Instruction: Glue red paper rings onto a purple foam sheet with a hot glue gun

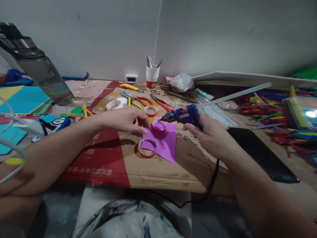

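Note:
My right hand (210, 135) is wrapped round a dark blue hot glue gun (182, 115), with a long clear glue stick (237, 94) protruding from its back. The nozzle points left, right above a red-and-white paper ring (159, 129) on a purple sheet of paper (168, 145). Just left of that ring is my left hand (128, 120), its fingers bent and apart, close to the sheet's edge; whether they touch the sheet is unclear. A second red-and-white ring (148, 155) lies nearer to me, partly over the purple sheet.
Behind the hands lie another ring (151, 114), scissors (143, 100) and a yellow utility knife (130, 87). A stack of paper cups (152, 77) holds pens. A black phone (262, 153) is at right, beside bundled pipe cleaners (267, 109). A water bottle (44, 71) stands left.

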A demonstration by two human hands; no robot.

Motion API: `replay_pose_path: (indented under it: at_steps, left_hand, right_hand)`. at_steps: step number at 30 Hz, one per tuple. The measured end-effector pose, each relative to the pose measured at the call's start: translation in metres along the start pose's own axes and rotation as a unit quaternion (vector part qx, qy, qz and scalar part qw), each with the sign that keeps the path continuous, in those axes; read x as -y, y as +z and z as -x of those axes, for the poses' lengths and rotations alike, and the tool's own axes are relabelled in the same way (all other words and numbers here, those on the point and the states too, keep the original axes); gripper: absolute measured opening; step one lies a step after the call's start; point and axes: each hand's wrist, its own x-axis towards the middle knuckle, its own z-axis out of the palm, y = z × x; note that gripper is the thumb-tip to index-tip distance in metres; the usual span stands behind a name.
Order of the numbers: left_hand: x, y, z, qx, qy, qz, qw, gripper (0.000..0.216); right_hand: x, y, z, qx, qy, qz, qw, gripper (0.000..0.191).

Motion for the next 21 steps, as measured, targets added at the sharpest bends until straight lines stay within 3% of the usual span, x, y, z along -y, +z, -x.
replay_pose_path:
  at_steps: [4,7,9,12,15,19,21]
  left_hand:
    - [-0.015,0.010,0.006,0.034,0.065,0.004,0.997,0.059]
    - [-0.024,0.023,0.006,0.067,0.110,-0.039,0.991,0.066]
    - [-0.027,0.028,0.006,0.077,0.115,-0.068,0.988,0.058]
    - [-0.028,0.026,0.006,0.085,0.101,-0.091,0.987,0.041]
    - [-0.026,0.015,0.009,0.108,0.071,-0.088,0.988,0.038]
    - [-0.021,-0.002,0.015,0.135,-0.020,-0.092,0.986,0.036]
    - [-0.017,-0.005,0.014,0.118,-0.053,-0.091,0.987,0.035]
  right_hand:
    - [-0.001,0.002,-0.001,0.004,-0.003,-0.001,1.000,0.024]
    - [0.000,0.003,-0.002,0.004,-0.010,-0.009,1.000,0.023]
    - [0.000,0.002,-0.002,0.004,-0.014,-0.011,1.000,0.021]
    - [0.000,0.003,-0.003,0.011,-0.006,-0.010,1.000,0.020]
    - [-0.002,0.004,-0.003,0.019,0.009,-0.012,1.000,0.021]
    - [-0.005,0.005,-0.004,0.018,0.013,-0.031,0.999,0.020]
    - [-0.006,0.005,-0.005,0.017,0.015,-0.038,0.999,0.021]
